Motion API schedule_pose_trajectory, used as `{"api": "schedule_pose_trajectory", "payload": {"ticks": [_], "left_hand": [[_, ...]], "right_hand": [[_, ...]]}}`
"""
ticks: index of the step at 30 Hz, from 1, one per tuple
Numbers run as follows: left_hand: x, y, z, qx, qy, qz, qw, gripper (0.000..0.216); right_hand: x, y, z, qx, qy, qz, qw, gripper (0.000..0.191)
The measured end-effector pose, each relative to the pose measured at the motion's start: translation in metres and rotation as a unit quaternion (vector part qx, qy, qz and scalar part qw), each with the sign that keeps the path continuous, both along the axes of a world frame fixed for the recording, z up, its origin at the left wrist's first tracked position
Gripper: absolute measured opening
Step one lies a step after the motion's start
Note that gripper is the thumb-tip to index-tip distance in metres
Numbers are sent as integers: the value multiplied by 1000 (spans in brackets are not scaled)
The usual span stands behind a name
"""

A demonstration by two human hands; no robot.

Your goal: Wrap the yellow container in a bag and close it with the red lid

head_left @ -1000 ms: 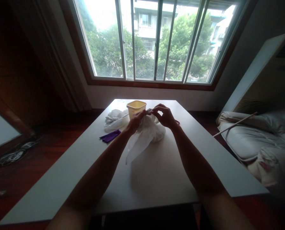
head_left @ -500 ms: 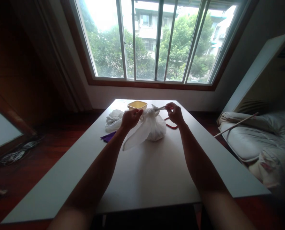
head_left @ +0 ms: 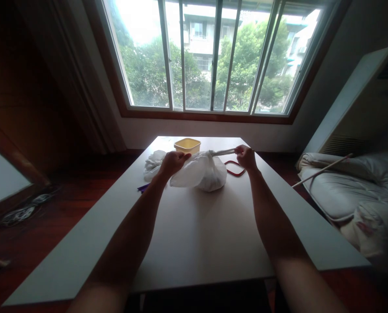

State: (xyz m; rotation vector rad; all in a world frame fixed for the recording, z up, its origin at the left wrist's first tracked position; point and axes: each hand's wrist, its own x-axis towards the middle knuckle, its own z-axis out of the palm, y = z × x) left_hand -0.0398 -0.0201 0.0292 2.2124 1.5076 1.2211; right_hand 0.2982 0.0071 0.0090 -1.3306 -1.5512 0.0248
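Currently both hands are clamped on 1 white bag (head_left: 215, 177), which sits bulging on the pale surface (head_left: 226, 243), gathered at a knot on top. The right hand (head_left: 245, 156) grips the end of a narrow twisted strip that runs taut from the knot. The left hand (head_left: 174, 162) is closed at the opposite side, its thumb toward the knot, with a loose, wide flap of the bag hanging just below it. The 2 hands are well apart, with the knot between them. Behind the left hand stands a yellow tub (head_left: 188, 144); a crumpled white bundle (head_left: 152, 167) lies beside that hand, and a purple piece (head_left: 143, 188) shows partly past the left forearm. A red rounded frame (head_left: 236, 174) lies near the right hand.
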Motion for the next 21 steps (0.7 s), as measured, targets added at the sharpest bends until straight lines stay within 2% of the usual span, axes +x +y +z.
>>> {"api": "schedule_pose_trajectory", "payload": {"ticks": [8,21], "left_hand": [[-7,12,-11,-25,29,0,999,49],[-13,28,-28,-41,80,-10,996,47]], "right_hand": [[23,9,-18,-59,-9,-51,997,21],[36,11,-26,-102,-49,-86,990,19]]}}
